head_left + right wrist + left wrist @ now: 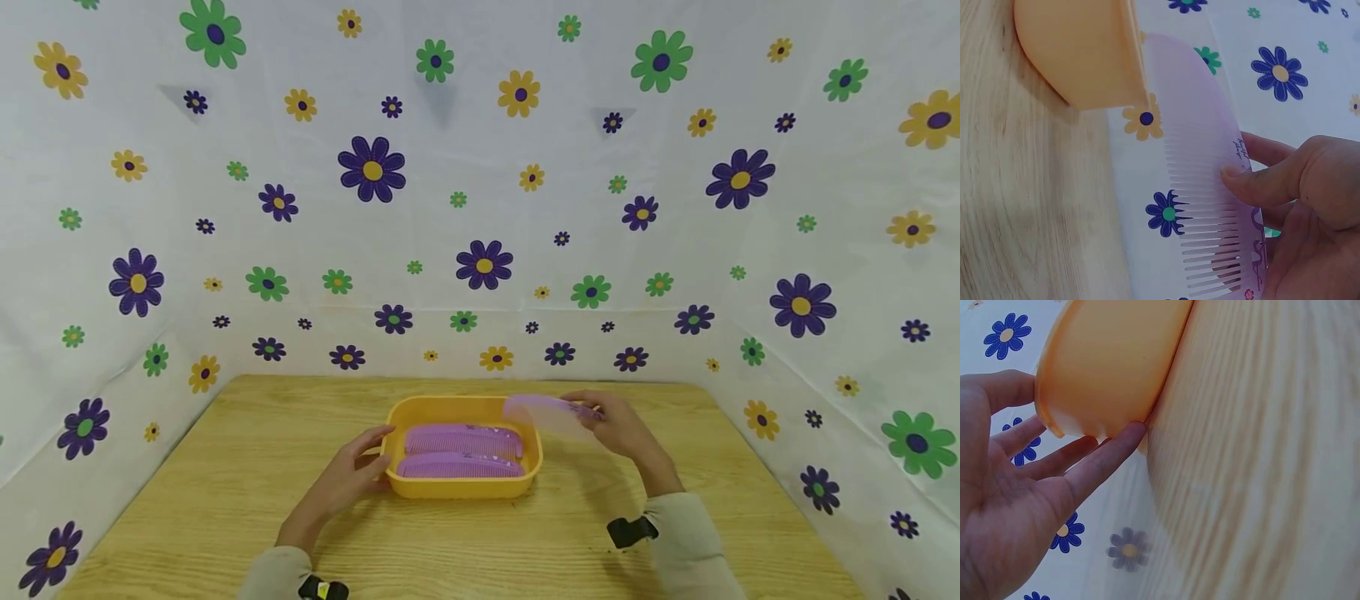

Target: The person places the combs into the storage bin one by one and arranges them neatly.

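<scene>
A yellow plastic tub (pixel 465 488) stands on the wooden table with two purple combs inside, a rear comb (pixel 461 433) and a front comb (pixel 453 463), lying side by side lengthwise. My right hand (pixel 619 427) pinches the end of another purple comb (pixel 546 408) between thumb and fingers; its far end overlaps the tub's right rim. In the right wrist view this held comb (pixel 1200 125) shows its teeth and printed lettering along the spine. At the tub's left end, my left hand (pixel 347 477) rests its fairly straight fingertips against the outer wall (pixel 1104 381).
The wood-grain table (pixel 247 467) extends on both sides and in front of the tub. White flower-printed sheeting (pixel 480 208) hangs behind and along both sides. Dark straps (pixel 632 532) circle both wrists over light sleeves (pixel 693 546).
</scene>
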`<state>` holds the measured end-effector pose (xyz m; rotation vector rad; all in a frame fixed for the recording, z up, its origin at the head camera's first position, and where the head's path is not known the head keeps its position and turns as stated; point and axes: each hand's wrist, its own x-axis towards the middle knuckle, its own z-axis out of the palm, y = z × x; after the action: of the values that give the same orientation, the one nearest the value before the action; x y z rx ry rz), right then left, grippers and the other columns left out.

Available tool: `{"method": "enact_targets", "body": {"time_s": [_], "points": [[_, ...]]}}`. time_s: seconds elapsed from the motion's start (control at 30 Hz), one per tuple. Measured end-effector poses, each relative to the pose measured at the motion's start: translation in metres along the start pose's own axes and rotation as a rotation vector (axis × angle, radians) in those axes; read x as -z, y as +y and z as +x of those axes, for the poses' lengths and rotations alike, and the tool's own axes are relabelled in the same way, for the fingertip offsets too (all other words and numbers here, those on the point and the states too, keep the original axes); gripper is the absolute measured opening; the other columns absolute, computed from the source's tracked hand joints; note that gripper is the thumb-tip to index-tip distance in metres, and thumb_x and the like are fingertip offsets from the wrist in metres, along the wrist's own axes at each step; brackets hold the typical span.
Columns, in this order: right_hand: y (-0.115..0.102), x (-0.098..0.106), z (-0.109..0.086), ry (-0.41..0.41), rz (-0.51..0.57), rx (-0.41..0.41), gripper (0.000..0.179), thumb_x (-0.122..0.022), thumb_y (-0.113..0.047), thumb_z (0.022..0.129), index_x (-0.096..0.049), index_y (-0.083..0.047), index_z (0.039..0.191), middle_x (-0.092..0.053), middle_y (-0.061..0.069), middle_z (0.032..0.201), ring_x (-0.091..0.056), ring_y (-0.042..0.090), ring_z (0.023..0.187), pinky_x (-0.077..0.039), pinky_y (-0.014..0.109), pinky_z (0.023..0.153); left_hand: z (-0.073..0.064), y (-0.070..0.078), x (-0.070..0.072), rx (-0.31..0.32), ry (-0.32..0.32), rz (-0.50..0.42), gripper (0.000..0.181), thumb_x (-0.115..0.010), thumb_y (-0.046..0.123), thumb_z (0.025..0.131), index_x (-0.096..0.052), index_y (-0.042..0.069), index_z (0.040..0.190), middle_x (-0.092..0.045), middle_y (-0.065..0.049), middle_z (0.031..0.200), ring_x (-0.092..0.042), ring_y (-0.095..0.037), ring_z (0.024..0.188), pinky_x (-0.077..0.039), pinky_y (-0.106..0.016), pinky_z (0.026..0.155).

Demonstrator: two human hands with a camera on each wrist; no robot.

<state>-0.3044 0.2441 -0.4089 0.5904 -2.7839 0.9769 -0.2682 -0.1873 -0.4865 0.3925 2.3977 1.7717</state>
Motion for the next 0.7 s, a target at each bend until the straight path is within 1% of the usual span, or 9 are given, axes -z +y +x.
{"method": "enact_targets", "body": {"time_s": [0.1, 0.23, 0.4, 0.5, 0.7], "points": [[-0.003, -0.005, 0.003, -0.012, -0.001, 0.003, 0.035, -0.058, 0.01, 0.096, -0.072, -0.003, 0.125, -0.071, 0.023, 0.126, -0.065, 0.03, 0.103, -0.06, 0.052, 0.094, 0.001, 0.0, 0.0, 0.001, 0.002, 0.005, 0.053, -0.055, 0.016, 0.107, -0.038, 0.007, 0.157, -0.036, -0.03, 0.16, -0.053, -0.049, 0.137, -0.064, -0.041, 0.093], [-0.008, -0.011, 0.007, -0.034, 0.003, -0.013, 0.037, -0.058, 0.011, 0.095, -0.072, -0.005, 0.125, -0.07, 0.022, 0.127, -0.065, 0.032, 0.106, -0.06, 0.052, 0.094, 0.001, -0.001, 0.0, 0.001, 0.001, 0.007, 0.053, -0.055, 0.016, 0.107, -0.038, 0.007, 0.157, -0.037, -0.03, 0.16, -0.054, -0.048, 0.136, -0.064, -0.04, 0.092], [-0.016, -0.015, 0.01, -0.056, 0.0, -0.03, 0.04, -0.057, 0.011, 0.095, -0.071, -0.006, 0.128, -0.069, 0.022, 0.132, -0.066, 0.038, 0.117, -0.058, 0.054, 0.099, 0.001, -0.002, 0.001, 0.0, -0.008, 0.003, 0.054, -0.055, 0.017, 0.107, -0.038, 0.007, 0.157, -0.037, -0.03, 0.16, -0.054, -0.048, 0.136, -0.064, -0.039, 0.092], [-0.019, -0.016, 0.012, -0.069, 0.006, -0.035, 0.04, -0.056, 0.011, 0.096, -0.071, -0.007, 0.128, -0.068, 0.021, 0.134, -0.065, 0.039, 0.12, -0.058, 0.054, 0.101, 0.002, -0.002, 0.001, 0.0, -0.01, -0.004, 0.054, -0.055, 0.017, 0.107, -0.038, 0.007, 0.158, -0.036, -0.03, 0.16, -0.053, -0.048, 0.137, -0.063, -0.04, 0.093], [-0.024, -0.018, 0.015, -0.087, 0.001, 0.014, 0.038, -0.056, 0.011, 0.096, -0.071, -0.007, 0.127, -0.07, 0.02, 0.13, -0.066, 0.032, 0.109, -0.06, 0.051, 0.096, 0.001, -0.002, 0.002, 0.0, -0.009, 0.001, 0.054, -0.055, 0.016, 0.107, -0.038, 0.007, 0.157, -0.037, -0.03, 0.16, -0.053, -0.048, 0.136, -0.063, -0.041, 0.093]]}}
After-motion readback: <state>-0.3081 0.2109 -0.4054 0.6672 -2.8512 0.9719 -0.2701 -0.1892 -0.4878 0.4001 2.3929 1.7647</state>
